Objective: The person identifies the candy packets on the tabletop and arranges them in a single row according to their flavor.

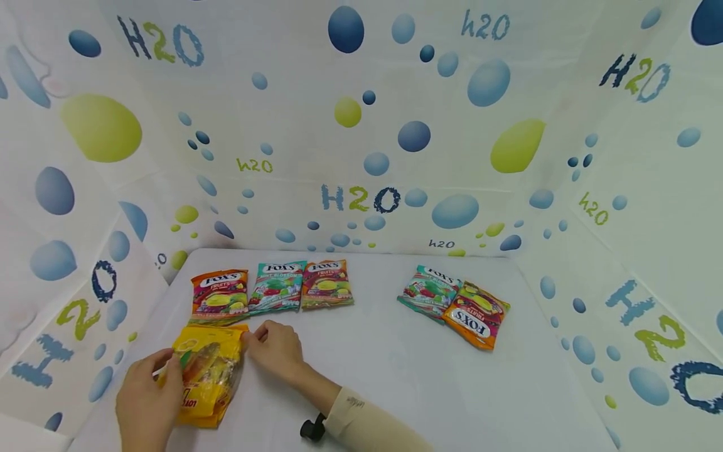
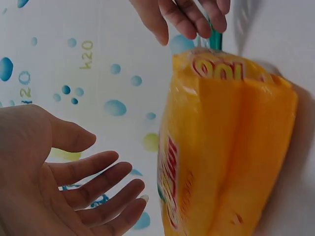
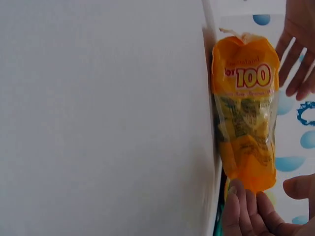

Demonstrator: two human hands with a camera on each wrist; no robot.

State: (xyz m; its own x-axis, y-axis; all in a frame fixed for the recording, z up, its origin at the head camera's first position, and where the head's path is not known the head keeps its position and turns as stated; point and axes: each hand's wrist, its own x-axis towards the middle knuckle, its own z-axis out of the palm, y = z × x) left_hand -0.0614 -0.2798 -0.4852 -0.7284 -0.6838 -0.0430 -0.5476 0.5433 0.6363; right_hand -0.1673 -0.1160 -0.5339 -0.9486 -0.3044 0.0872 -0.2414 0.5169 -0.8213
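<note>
A yellow LOT 100 candy bag (image 1: 206,383) with a clear window lies at the left front of the white table, its printing upside down in the head view. Beside its left edge is my left hand (image 1: 145,398); in the left wrist view the fingers (image 2: 106,184) are loosely spread, with a gap to the bag (image 2: 231,147). At the bag's far right corner, my right hand (image 1: 277,345) has its fingertips touching the edge. The right wrist view shows those fingers (image 3: 248,209) against the bag's end, thumb held apart.
Behind the yellow bag stand a FOX'S fruits bag (image 1: 219,295), a teal FOX'S bag (image 1: 278,289) and another fruits bag (image 1: 326,285) in a row. Farther right, a teal bag (image 1: 429,292) and an orange bag (image 1: 476,316) lie together. Printed sheets (image 1: 294,113) enclose the table.
</note>
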